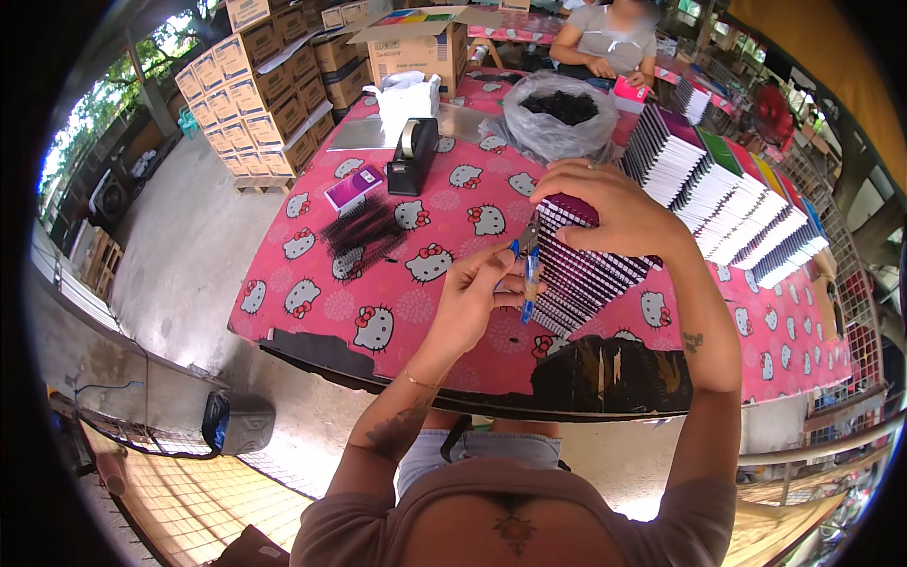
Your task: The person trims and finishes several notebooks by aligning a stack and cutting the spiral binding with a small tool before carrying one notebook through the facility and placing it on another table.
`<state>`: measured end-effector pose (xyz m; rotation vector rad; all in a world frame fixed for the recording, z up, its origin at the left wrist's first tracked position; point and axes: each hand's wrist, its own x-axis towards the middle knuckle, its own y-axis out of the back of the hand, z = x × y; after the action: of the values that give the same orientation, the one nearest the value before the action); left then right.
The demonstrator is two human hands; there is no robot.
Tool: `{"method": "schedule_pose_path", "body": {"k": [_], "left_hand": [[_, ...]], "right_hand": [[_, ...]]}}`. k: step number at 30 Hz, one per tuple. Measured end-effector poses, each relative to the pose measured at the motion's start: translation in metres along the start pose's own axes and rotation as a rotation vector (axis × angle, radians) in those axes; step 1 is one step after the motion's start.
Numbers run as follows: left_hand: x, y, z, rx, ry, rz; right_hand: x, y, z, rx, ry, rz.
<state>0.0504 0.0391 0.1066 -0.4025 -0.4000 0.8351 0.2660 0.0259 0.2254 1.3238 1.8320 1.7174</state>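
My left hand [477, 288] is closed around the blue handles of a pair of pliers [530, 274]. Their metal jaws touch the left end of a stack of spiral notebooks [590, 269] with black coils and a purple cover on top. Over the far end of that stack my right hand [609, 213] is curled, fingers across the top and thumb against the bound edges. Left of the pliers lies a loose pile of black spiral coils [364, 236]. Beyond it rest a purple-and-white pack [354, 189] and a black tape dispenser [413, 156].
A clear plastic bag [557, 118] of black coils stands at the far middle. Rows of stacked notebooks [723, 194] line the right side. Cartons [250, 94] are piled on a pallet at far left. Across the table [416, 326], another person [605, 47] handles a pink item.
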Motion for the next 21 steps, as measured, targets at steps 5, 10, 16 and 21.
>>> {"method": "schedule_pose_path", "body": {"k": [5,10,16,21], "left_hand": [[0.001,0.002,0.002,0.757,-0.269,0.048],[-0.006,-0.005,0.001,0.574,-0.245,0.044],[-0.001,0.002,-0.013,-0.023,0.031,0.035],[-0.004,0.001,-0.009,0.504,-0.145,0.04]], "right_hand": [[0.0,-0.001,0.001,-0.032,0.012,0.003],[0.001,0.0,0.002,-0.013,0.011,-0.01],[0.001,-0.001,0.003,-0.022,0.017,-0.012],[0.002,-0.001,-0.001,-0.037,0.023,0.006]]}}
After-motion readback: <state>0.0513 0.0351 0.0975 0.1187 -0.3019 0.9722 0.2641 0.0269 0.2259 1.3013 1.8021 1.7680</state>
